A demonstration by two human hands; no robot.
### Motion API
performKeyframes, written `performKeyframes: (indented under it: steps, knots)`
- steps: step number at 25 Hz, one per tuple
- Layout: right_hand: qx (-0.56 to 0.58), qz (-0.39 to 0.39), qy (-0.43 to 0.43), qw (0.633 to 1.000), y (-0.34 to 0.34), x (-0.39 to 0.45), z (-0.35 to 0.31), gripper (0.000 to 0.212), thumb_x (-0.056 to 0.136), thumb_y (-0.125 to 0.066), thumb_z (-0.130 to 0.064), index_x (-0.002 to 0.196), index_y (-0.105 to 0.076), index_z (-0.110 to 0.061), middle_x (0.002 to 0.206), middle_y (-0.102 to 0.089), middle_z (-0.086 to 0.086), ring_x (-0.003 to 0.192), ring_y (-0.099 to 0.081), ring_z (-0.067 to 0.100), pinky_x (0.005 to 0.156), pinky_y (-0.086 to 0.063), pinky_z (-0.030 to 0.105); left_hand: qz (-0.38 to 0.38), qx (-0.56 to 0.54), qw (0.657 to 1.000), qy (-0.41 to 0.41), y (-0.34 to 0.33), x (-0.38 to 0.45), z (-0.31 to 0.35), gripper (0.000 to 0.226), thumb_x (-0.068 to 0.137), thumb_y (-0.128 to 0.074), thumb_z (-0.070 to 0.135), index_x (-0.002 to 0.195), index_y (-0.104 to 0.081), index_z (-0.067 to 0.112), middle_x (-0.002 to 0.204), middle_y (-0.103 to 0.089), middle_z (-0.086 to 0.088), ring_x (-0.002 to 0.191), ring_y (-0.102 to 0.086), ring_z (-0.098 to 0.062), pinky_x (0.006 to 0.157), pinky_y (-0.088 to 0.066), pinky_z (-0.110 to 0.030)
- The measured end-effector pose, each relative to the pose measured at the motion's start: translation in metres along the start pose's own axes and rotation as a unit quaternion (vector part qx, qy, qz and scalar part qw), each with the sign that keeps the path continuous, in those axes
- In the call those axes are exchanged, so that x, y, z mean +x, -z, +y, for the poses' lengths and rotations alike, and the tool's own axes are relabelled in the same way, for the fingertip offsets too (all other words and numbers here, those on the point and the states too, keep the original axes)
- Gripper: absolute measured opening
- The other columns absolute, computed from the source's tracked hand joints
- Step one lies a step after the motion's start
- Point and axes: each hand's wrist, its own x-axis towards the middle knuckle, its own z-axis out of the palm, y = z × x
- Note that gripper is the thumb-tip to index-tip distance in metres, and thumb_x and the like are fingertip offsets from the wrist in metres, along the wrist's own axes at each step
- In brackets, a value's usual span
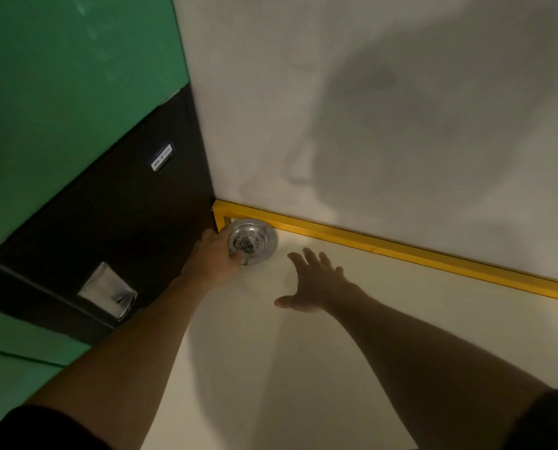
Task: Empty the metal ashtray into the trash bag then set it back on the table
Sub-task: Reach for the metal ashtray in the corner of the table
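Note:
A round metal ashtray (253,240) with dark ash in its bowl sits in the far left corner of the cream table (368,319). My left hand (214,258) grips its left rim, thumb on the near edge. To the right of the ashtray, my right hand (316,282) hovers over the table with fingers spread, holding nothing. No trash bag is in view.
A yellow rail (401,251) runs along the table's far edge against a white wall. Left of the table are a black panel (115,216) with a small label and green surfaces. A crumpled silvery wrapper (108,290) lies on the black ledge.

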Motion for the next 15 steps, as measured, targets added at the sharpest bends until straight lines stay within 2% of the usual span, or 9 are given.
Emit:
performKeyframes:
  steps: [4, 7, 10, 13, 14, 15]
  knots:
    - [0.002, -0.013, 0.001, 1.0, -0.009, 0.017, 0.009, 0.117, 0.067, -0.073, -0.07, 0.156, -0.007, -0.029, 0.167, 0.002, 0.006, 0.15, 0.004, 0.04, 0.115, -0.011, 0.068, 0.027, -0.052, 0.997, 0.046, -0.008, 0.021, 0.002, 0.048, 0.093, -0.057, 0.026, 0.137, -0.045, 0.015, 0.13, -0.047, -0.023, 0.121, -0.048, -0.041, 0.1, -0.044, -0.048]
    - [-0.014, -0.021, 0.005, 1.0, -0.014, 0.022, 0.015, 0.124, 0.063, -0.073, -0.074, 0.156, -0.004, -0.03, 0.167, 0.008, 0.007, 0.15, 0.011, 0.041, 0.115, -0.007, 0.071, 0.042, -0.062, 0.995, 0.069, -0.01, 0.031, 0.0, 0.038, 0.091, -0.057, 0.015, 0.128, -0.054, 0.008, 0.126, -0.053, -0.024, 0.118, -0.052, -0.04, 0.097, -0.048, -0.048]
    - [-0.016, -0.025, 0.007, 1.0, -0.017, 0.027, 0.016, 0.127, 0.06, -0.071, -0.077, 0.156, -0.001, -0.032, 0.166, 0.014, 0.006, 0.148, 0.017, 0.041, 0.113, -0.002, 0.074, 0.05, -0.074, 0.993, 0.076, -0.011, 0.038, -0.003, 0.032, 0.091, -0.053, 0.009, 0.122, -0.059, 0.006, 0.121, -0.058, -0.024, 0.114, -0.056, -0.04, 0.094, -0.051, -0.049]
    - [-0.007, -0.031, 0.008, 0.999, -0.016, 0.029, 0.016, 0.128, 0.06, -0.072, -0.077, 0.156, 0.0, -0.032, 0.166, 0.015, 0.007, 0.147, 0.02, 0.041, 0.112, 0.001, 0.075, 0.063, -0.105, 0.989, 0.083, -0.013, 0.041, -0.003, 0.037, 0.09, -0.054, 0.007, 0.126, -0.061, 0.011, 0.126, -0.061, -0.02, 0.117, -0.057, -0.038, 0.093, -0.053, -0.047]
    - [-0.006, -0.031, 0.008, 0.999, -0.017, 0.03, 0.016, 0.128, 0.059, -0.072, -0.077, 0.156, 0.0, -0.032, 0.166, 0.015, 0.006, 0.147, 0.02, 0.041, 0.112, 0.001, 0.075, 0.061, -0.125, 0.986, 0.092, -0.014, 0.041, -0.002, 0.04, 0.089, -0.055, 0.005, 0.128, -0.06, 0.013, 0.129, -0.061, -0.018, 0.117, -0.058, -0.036, 0.087, -0.056, -0.045]
    - [-0.007, -0.031, 0.007, 0.999, -0.016, 0.029, 0.015, 0.128, 0.059, -0.073, -0.077, 0.156, -0.001, -0.032, 0.166, 0.015, 0.006, 0.148, 0.02, 0.041, 0.112, 0.0, 0.075, 0.056, -0.155, 0.981, 0.104, -0.015, 0.04, -0.001, 0.043, 0.088, -0.056, 0.003, 0.13, -0.06, 0.014, 0.131, -0.06, -0.016, 0.113, -0.06, -0.035, 0.074, -0.059, -0.041]
